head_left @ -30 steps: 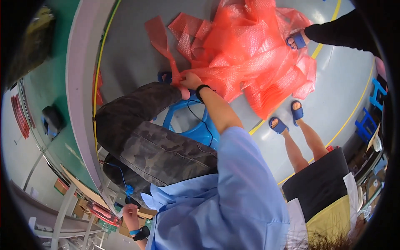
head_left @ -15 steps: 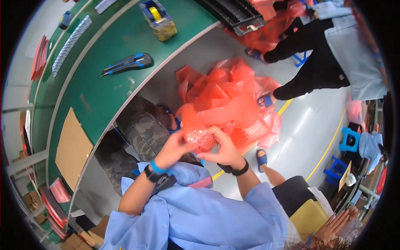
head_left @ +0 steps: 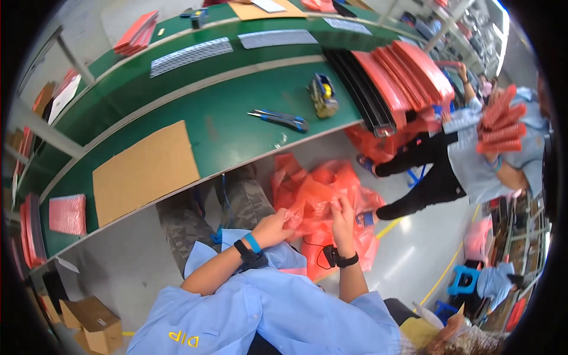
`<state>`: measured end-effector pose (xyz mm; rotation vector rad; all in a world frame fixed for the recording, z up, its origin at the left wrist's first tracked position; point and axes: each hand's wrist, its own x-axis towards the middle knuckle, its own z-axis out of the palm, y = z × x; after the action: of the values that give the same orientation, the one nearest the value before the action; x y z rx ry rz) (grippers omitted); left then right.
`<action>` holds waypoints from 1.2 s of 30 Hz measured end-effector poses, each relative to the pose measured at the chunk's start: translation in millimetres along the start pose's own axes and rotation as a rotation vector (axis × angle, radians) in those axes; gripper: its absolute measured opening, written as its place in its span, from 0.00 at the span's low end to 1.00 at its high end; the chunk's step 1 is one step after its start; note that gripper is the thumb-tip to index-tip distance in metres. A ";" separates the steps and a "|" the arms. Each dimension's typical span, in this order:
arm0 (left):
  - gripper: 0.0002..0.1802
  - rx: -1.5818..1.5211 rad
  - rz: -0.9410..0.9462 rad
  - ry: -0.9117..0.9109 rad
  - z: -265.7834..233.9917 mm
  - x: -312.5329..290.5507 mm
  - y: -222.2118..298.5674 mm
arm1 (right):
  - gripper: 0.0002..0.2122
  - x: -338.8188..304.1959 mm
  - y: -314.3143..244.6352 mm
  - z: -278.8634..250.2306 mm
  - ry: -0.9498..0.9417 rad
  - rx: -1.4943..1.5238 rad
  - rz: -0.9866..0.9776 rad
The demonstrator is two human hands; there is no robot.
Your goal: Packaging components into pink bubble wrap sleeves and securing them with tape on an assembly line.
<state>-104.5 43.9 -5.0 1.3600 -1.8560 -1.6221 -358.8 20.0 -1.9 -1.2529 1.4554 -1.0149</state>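
Note:
A large heap of crumpled, see-through red plastic film [head_left: 331,177] spreads over the floor beside the green table. My left hand [head_left: 273,229] pinches a piece of this red film near its fingertips. Slightly to the right, my right hand [head_left: 342,222] is raised, its fingers and thumb closed on the same stretch of film. The film hangs loosely between the two hands, over my lap. Whether the held piece is joined to the heap below, I cannot tell.
On the green table [head_left: 236,112] lie a cardboard sheet [head_left: 148,171], a utility knife [head_left: 281,119], a tape dispenser [head_left: 323,96], black trays [head_left: 358,89] and red packages [head_left: 408,77]. At right stands a co-worker [head_left: 473,160] holding red bundles [head_left: 503,121]. A blue stool [head_left: 463,280] stands farther right.
The view has swung, showing more of the table. My hands have moved apart, and the bunched red film between them is now spread out. Red bundles now show at the co-worker's hands.

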 end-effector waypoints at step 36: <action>0.12 -0.853 0.276 1.561 -186.6 -253.4 -137.3 | 0.58 482.6 -314.3 548.5 -0.878 -1.208 -0.887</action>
<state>220.8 152.6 12.1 1.1723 -0.3015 -0.5420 223.1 -509.0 115.9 -2.8644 0.6620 0.1859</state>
